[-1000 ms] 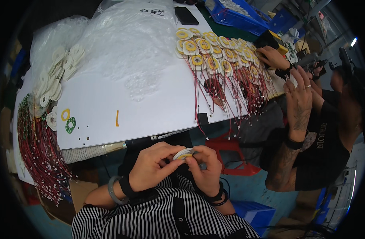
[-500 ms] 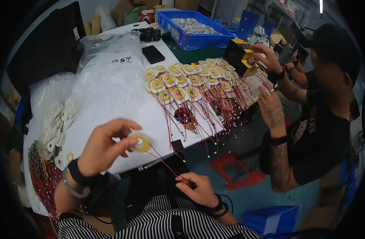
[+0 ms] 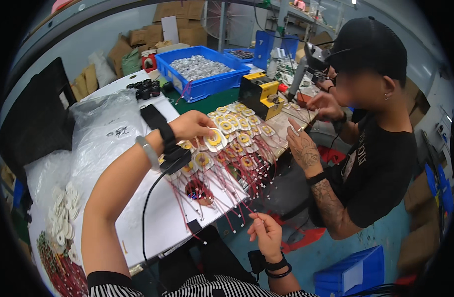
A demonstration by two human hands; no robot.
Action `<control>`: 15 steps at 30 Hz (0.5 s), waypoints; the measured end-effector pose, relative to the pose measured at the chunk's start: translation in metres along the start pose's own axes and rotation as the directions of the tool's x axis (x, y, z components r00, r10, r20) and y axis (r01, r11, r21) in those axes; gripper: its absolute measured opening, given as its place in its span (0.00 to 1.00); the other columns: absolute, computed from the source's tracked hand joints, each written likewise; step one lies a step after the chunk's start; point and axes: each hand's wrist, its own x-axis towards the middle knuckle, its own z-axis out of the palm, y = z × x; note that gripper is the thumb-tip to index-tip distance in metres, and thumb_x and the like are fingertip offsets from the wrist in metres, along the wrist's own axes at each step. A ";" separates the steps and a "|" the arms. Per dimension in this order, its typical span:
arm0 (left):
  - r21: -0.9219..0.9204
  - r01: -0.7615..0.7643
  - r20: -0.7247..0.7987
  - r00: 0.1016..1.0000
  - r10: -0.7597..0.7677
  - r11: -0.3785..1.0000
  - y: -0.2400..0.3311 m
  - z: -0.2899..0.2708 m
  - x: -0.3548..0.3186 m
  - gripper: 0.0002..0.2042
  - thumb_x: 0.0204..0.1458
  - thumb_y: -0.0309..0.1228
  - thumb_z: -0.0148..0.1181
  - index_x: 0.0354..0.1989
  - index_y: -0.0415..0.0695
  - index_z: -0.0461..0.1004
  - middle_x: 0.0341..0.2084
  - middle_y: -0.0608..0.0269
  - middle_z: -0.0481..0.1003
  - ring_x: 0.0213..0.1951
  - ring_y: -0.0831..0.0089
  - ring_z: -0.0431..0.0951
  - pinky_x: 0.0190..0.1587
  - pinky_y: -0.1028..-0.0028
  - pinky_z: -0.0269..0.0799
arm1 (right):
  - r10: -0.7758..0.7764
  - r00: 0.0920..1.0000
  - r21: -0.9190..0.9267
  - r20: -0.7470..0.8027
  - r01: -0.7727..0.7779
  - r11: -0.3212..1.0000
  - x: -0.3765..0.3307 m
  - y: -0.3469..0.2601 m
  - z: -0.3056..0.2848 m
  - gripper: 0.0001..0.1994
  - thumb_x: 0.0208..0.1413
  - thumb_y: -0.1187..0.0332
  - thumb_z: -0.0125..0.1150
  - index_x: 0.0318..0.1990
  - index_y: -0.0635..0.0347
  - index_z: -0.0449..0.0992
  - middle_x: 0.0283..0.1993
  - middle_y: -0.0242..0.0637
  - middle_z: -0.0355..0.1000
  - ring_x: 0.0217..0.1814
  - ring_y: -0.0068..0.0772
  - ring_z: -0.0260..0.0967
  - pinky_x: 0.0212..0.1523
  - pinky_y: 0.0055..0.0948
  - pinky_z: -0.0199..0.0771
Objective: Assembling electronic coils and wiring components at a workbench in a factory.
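White worktable (image 3: 162,227) filled the left and center of the frame, running up to mid-right. Co-worker in a black cap and tee (image 3: 385,158) sat at right, both hands raised by the table edge. Clear plastic bags (image 3: 100,148) lay mid-left. Blue tray (image 3: 202,91) of small pale parts was top center. Batch of wired discs (image 3: 244,139) overlapped across the center, red and dark leads hanging over the near edge. Black-and-yellow box (image 3: 261,96) stood just behind it; loose white discs (image 3: 63,213) were heaped lower left.

Your left hand (image 3: 194,126) was reaching in at center, thumb and fingers pinching a yellow-ringed white disc (image 3: 215,140) over the batch's left part; can't tell if it touched the ones below. Your right hand (image 3: 266,235) was lower center-right, off the table, fingertips closed on a red lead (image 3: 252,213); couldn't trace its far end.
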 end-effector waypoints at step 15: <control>0.225 -0.068 -0.057 0.995 0.083 0.972 -0.031 0.051 0.256 0.09 0.49 0.28 0.64 0.39 0.39 0.80 0.30 0.54 0.80 0.29 0.69 0.81 0.30 0.68 0.77 | 0.228 0.972 -0.183 -0.053 -0.234 0.955 0.013 0.037 -0.031 0.13 0.63 0.72 0.54 0.53 0.64 0.71 0.32 0.33 0.74 0.28 0.17 0.69 0.29 0.18 0.69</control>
